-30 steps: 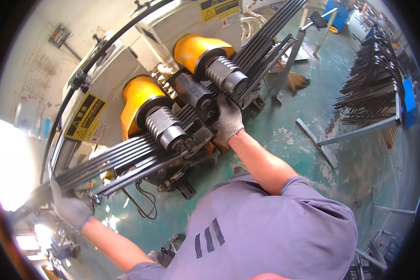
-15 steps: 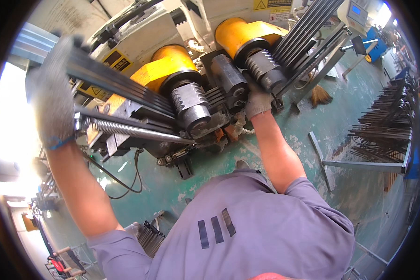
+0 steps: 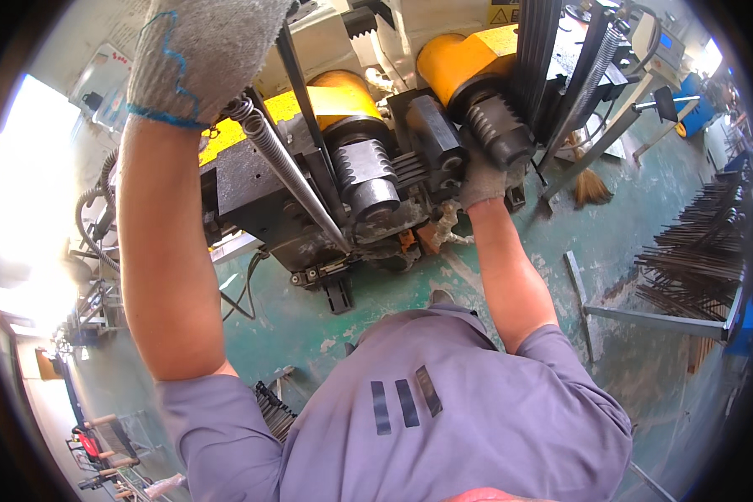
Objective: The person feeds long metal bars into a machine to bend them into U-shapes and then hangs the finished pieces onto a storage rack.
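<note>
My left hand (image 3: 205,58), in a grey knitted glove with blue edging, is raised at the upper left, its fingers cut off or hidden. Beside it, a dark metal bar (image 3: 299,88) slants down to the left toothed roller (image 3: 366,176). A coil spring on a rod (image 3: 280,159) runs below the glove. My right hand (image 3: 484,177), gloved too, reaches between the dark central block (image 3: 433,138) and the right toothed roller (image 3: 500,130); its fingers are hidden. Several bars (image 3: 408,170) cross between left roller and block. More bars (image 3: 537,54) stand steeply at the right.
Yellow machine arms (image 3: 456,65) carry the rollers. A second spring (image 3: 594,71) lies along the right swing arm. On the green floor are a broom (image 3: 592,186), a metal frame (image 3: 653,320) and a heap of dark rods (image 3: 694,251). A control box (image 3: 665,50) stands far right.
My left hand has risen and moved right. The left bars and spring rod have swung from a shallow slant to a steep one; the right bars stand steeper too. My right hand stays by the block.
</note>
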A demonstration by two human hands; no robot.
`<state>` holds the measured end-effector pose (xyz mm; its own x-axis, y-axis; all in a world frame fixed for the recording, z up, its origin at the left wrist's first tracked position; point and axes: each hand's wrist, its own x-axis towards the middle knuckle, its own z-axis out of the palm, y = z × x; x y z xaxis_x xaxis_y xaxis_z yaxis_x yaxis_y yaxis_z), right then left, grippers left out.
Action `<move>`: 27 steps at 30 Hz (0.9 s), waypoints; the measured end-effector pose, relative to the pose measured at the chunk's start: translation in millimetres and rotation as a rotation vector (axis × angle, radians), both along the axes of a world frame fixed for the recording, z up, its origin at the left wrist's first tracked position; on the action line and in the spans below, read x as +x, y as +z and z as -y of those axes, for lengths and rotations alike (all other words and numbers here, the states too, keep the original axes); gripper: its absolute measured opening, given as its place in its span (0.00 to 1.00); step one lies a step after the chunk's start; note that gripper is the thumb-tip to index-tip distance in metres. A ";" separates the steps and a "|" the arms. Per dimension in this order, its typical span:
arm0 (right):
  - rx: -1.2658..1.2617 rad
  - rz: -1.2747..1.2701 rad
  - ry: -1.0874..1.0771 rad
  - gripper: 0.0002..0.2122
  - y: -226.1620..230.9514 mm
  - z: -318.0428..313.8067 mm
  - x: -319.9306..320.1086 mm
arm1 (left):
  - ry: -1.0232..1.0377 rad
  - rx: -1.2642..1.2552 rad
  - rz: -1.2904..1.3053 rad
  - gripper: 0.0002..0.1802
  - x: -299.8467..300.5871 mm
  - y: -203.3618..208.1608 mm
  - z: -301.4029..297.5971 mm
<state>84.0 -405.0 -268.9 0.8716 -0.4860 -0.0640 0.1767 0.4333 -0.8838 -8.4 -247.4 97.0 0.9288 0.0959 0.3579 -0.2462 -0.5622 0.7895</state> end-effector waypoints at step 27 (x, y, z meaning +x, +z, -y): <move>0.109 0.080 0.018 0.20 -4.2 -0.3 4.2 | 0.023 0.016 0.061 0.18 -2.8 -3.3 -5.8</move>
